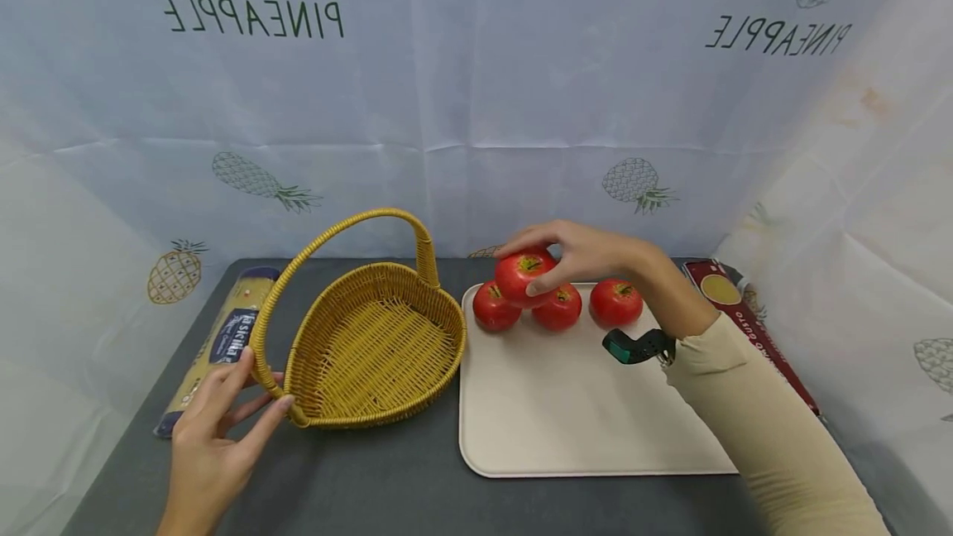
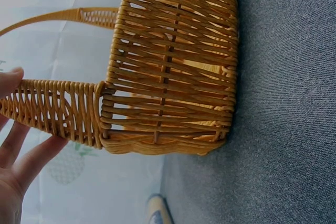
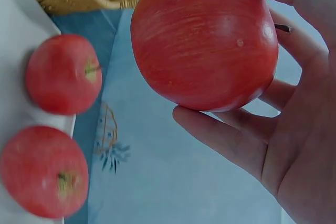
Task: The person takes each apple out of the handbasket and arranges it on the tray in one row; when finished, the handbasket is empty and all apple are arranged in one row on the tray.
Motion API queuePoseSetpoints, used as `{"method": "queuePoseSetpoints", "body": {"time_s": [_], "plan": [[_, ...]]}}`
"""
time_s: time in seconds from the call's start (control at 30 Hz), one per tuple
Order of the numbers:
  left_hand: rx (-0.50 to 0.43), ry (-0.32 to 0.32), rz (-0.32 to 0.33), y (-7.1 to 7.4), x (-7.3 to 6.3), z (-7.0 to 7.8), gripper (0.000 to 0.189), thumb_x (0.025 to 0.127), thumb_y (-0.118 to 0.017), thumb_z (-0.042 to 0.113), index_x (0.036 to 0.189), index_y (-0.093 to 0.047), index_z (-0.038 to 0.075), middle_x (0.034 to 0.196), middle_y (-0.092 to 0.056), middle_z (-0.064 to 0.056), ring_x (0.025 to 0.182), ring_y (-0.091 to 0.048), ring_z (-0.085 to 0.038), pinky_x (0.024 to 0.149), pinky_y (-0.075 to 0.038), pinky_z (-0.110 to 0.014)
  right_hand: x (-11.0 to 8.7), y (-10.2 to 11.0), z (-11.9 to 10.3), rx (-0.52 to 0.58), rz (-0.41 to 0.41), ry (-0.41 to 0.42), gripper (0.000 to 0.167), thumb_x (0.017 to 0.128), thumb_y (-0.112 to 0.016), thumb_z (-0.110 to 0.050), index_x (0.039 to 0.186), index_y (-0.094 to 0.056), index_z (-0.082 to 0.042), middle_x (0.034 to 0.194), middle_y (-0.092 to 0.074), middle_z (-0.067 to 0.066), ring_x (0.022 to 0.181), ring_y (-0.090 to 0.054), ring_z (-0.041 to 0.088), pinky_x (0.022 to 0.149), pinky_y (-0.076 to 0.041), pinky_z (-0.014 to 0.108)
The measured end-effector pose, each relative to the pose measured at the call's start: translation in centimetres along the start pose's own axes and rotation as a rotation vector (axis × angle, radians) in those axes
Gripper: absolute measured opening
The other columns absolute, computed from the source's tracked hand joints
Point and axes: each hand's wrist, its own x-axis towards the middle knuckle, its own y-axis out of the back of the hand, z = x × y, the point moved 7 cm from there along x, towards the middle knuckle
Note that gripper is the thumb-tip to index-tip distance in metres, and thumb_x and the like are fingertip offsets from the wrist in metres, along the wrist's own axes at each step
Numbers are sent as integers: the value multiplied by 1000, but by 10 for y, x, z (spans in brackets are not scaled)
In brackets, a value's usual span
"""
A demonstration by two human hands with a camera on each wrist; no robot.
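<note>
My right hand [image 1: 588, 253] holds a red apple [image 1: 524, 275] between thumb and fingers, above the back left of a white tray [image 1: 588, 404]. In the right wrist view the held apple [image 3: 205, 40] is clear of the apples [image 3: 64, 74] behind it. On the tray sit three more red apples: one at the left [image 1: 495, 307], one in the middle [image 1: 558, 308], one farther right [image 1: 615, 302]. My left hand [image 1: 223, 428] grips the lower left end of the handle of a yellow wicker basket [image 1: 375, 346]. Nothing lies in the basket, which stands on the table.
A pasta packet [image 1: 227, 337] lies left of the basket, partly behind the left hand. At the right edge, beyond the right forearm, is a dark red package [image 1: 733, 304]. A white pineapple-print curtain [image 1: 476, 89] hangs behind the grey table [image 1: 357, 478].
</note>
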Motion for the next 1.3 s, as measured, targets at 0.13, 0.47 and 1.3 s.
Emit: {"method": "queuePoseSetpoints", "body": {"time_s": [0.13, 0.47, 1.3], "plan": [[4, 2, 0, 0, 1, 0, 71, 84, -79, -2, 147, -47, -9, 123, -57, 11, 112, -64, 4, 88, -57, -6, -13, 11, 8, 0, 32, 2, 55, 87, -78, -19, 139, -64, -28, 148, -55, 2, 137, -50, 26, 99, -62, 37], [12, 6, -5, 0, 0, -1, 72, 83, -79, -6, 147, -47, -8, 124, -57, 11, 112, -63, 4, 88, -57, -6, -58, 43, 41, -59, 161, -82, 55, 87, -78, -18, 140, -63, -19, 150, -53, 12, 131, -51, 32, 89, -61, 33], [-5, -5, -11, 0, -1, -1, 70, 87, -77, 8, 148, -45, -9, 125, -57, 11, 112, -63, 3, 88, -58, -7, -159, 65, 143, -38, 371, -329, 66, 88, -78, -21, 147, -53, -7, 136, -57, 23, 117, -56, 36, 72, -66, 27]]}}
